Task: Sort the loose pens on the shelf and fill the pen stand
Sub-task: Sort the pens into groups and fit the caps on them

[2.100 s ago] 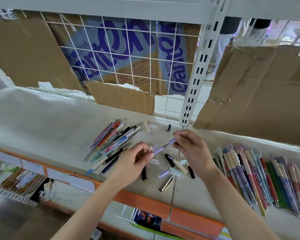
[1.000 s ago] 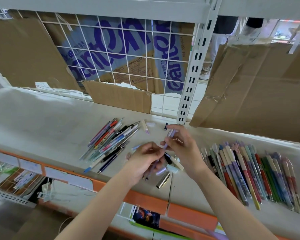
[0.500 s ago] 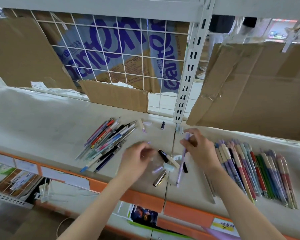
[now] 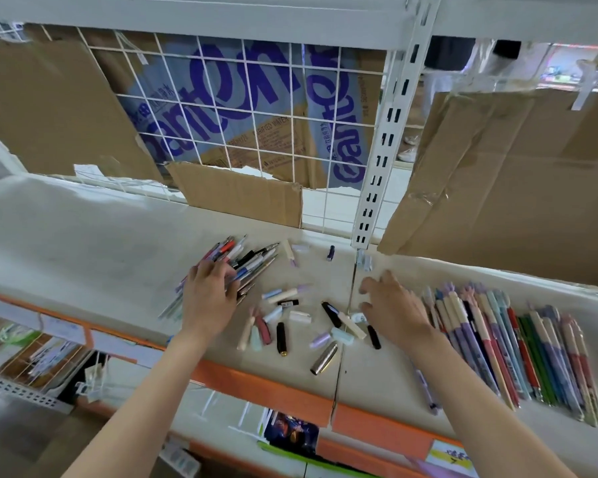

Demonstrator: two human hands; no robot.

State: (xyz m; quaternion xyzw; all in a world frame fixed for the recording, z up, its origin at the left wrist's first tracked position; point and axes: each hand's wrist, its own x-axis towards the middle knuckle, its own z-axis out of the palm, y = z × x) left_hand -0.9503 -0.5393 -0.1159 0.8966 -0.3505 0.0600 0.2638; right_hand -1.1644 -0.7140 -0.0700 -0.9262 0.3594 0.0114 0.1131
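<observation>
A mixed pile of loose pens (image 4: 246, 263) lies on the white shelf (image 4: 83, 243), and my left hand (image 4: 209, 294) rests on its near end, fingers spread over the barrels. Between my hands lie several scattered caps and short pen parts (image 4: 290, 322), among them a black cap (image 4: 281, 338) and a silver one (image 4: 323, 358). My right hand (image 4: 392, 307) hovers open over the shelf's seam, holding nothing. Right of it lies a sorted row of pens (image 4: 518, 343); a purple pen (image 4: 425, 391) lies beside my right forearm. No pen stand is in view.
A white slotted upright (image 4: 382, 150) rises behind the caps. Cardboard sheets (image 4: 518, 174) and a wire grid (image 4: 249, 108) back the shelf. An orange front rail (image 4: 256, 384) edges it, with goods on the shelf below. A person's legs show far behind.
My right hand let go of the purple pen, which now lies at the near left of the sorted row. My left hand moved left from the caps onto the mixed pen pile.
</observation>
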